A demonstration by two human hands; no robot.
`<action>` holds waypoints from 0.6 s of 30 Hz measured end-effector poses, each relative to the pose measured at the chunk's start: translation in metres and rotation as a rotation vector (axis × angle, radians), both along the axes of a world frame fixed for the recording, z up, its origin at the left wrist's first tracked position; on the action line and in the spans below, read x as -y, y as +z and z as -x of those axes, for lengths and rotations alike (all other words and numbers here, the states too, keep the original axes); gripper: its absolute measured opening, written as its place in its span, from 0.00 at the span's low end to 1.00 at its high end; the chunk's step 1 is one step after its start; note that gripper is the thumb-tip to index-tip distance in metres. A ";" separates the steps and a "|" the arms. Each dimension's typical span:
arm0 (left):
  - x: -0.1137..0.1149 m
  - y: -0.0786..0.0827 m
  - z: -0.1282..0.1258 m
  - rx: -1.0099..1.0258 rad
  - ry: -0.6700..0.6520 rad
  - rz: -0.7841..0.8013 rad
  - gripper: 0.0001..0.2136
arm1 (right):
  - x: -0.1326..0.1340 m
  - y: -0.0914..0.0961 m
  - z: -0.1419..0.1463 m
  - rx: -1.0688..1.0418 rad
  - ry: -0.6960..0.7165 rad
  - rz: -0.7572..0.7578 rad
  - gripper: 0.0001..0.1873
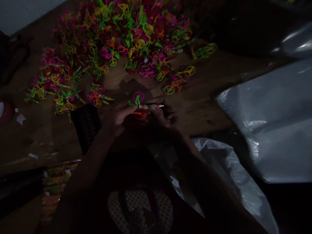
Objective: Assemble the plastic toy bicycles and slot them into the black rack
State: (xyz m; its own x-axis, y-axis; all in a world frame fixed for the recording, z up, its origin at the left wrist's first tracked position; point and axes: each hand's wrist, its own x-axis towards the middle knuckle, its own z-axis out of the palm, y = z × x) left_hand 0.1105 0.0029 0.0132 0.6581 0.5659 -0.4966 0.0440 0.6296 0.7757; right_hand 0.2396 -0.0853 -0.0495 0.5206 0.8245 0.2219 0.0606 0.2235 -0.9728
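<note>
My left hand (120,116) is closed on a small plastic toy bicycle (137,101) with a green frame, a pink wheel and a red wheel. Thumb and fingers of my right hand (162,116) pinch a thin printed tube (146,107) with a shiny pointed end, which lies against the toy. Both hands are close together above the wooden table, near its front edge. The dim light hides some of the fingers and where the tube meets the toy.
A large heap of bright plastic toy pieces (126,32) covers the back of the table (204,110). Small clusters with printed tubes (107,97) lie nearer. A dark ridged object (86,125) is at left. Clear plastic bags (275,123) lie at right, and packed colourful strips (55,185) lower left.
</note>
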 end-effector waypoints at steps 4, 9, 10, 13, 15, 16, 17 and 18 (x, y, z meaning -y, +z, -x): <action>0.003 -0.007 0.003 -0.002 0.032 -0.121 0.05 | 0.002 0.006 -0.005 0.066 0.017 0.017 0.16; 0.004 -0.007 0.000 0.054 0.039 -0.122 0.02 | 0.003 0.025 -0.008 0.156 0.065 0.055 0.18; 0.003 -0.007 -0.001 0.065 0.018 -0.087 0.02 | 0.004 0.027 -0.008 0.171 0.044 0.051 0.17; 0.002 -0.009 -0.004 0.066 -0.014 -0.057 0.04 | 0.007 0.029 -0.009 0.259 -0.047 0.046 0.15; 0.001 -0.015 -0.004 0.054 -0.001 -0.096 0.05 | 0.008 0.027 -0.010 0.316 -0.022 0.063 0.16; 0.001 -0.017 -0.004 0.052 0.011 -0.113 0.05 | 0.008 0.025 -0.011 0.322 0.020 0.072 0.17; 0.001 -0.020 -0.003 0.057 0.019 -0.121 0.06 | 0.007 0.023 -0.010 0.310 0.052 0.071 0.18; 0.000 -0.021 -0.003 0.071 0.016 -0.120 0.07 | 0.007 0.021 -0.010 0.286 0.061 0.060 0.18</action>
State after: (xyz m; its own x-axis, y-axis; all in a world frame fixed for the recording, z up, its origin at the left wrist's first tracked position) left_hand 0.1132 0.0024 -0.0081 0.6796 0.6292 -0.3771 -0.0229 0.5319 0.8465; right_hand 0.2492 -0.0925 -0.0282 0.3930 0.8683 0.3027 0.3224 0.1782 -0.9297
